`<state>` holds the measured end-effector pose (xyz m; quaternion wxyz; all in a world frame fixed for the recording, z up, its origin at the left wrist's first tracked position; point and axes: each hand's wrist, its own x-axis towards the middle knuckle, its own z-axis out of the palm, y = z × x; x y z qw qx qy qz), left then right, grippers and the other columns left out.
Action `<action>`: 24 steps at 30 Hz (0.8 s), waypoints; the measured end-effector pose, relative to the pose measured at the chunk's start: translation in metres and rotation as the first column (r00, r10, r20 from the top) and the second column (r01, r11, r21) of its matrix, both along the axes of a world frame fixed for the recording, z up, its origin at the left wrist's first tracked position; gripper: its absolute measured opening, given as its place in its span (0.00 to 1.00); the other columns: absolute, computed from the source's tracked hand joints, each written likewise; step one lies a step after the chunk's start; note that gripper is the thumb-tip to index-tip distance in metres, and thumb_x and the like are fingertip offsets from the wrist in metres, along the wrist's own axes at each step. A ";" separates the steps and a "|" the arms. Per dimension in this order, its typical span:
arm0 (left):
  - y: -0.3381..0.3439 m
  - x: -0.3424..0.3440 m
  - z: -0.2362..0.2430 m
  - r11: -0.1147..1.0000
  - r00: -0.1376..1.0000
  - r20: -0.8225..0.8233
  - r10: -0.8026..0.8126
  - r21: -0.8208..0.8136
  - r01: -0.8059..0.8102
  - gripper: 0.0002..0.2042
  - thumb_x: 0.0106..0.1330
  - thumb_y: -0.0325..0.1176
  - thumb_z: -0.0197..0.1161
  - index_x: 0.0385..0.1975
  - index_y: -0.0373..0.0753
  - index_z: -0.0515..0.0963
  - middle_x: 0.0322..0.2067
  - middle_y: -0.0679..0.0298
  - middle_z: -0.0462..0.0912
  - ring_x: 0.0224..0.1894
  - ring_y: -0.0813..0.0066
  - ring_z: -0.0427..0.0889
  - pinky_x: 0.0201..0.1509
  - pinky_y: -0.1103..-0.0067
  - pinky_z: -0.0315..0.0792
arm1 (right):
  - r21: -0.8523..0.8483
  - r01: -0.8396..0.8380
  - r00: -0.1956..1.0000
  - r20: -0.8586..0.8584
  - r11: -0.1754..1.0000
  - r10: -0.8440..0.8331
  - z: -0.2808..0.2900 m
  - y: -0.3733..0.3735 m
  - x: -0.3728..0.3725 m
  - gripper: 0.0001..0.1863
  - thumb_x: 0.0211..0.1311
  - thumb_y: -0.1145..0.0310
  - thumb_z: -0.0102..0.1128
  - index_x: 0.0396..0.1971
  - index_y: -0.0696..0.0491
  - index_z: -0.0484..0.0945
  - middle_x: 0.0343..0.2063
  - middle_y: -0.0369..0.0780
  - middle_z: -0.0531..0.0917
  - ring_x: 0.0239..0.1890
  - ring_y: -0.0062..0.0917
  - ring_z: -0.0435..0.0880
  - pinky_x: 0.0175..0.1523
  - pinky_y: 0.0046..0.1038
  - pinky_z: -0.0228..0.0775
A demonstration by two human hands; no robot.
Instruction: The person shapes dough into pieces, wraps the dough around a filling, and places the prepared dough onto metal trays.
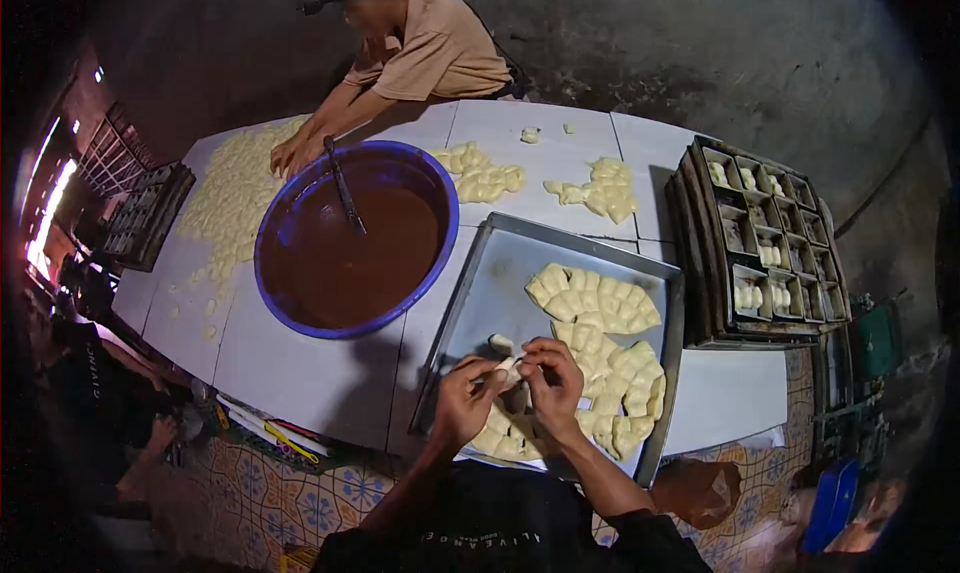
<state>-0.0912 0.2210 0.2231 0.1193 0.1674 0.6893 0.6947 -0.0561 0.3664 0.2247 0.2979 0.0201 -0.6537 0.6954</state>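
Note:
My left hand (466, 401) and my right hand (553, 383) meet over the near part of a metal tray (500, 273). Their closed fingertips pinch a small pale piece of dough (510, 369) between them. Just behind it, another small dough piece (501, 344) rests on the tray. Clusters of pale dough pieces (595, 301) lie pressed together across the tray's right half, with more under my hands, partly hidden by them.
A large blue tub (447, 223) of brown filling, with a long dark utensil (345, 188), stands left of the tray. Stacked compartment molds (735, 228), some holding dough, stand right. Across the table, a co-worker (440, 48) reaches into spread dough pieces (225, 198). More dough clusters (605, 190) lie behind the tray.

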 end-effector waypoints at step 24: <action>0.013 -0.027 -0.068 0.886 0.738 0.662 0.131 0.255 -0.386 0.16 0.68 0.38 0.56 0.52 0.40 0.69 0.40 0.60 0.76 0.44 0.68 0.77 0.51 0.77 0.69 | 0.316 -0.273 0.819 0.571 0.909 0.047 -0.075 0.045 -0.086 0.16 0.61 0.74 0.58 0.49 0.61 0.78 0.42 0.44 0.83 0.41 0.23 0.80 0.45 0.23 0.71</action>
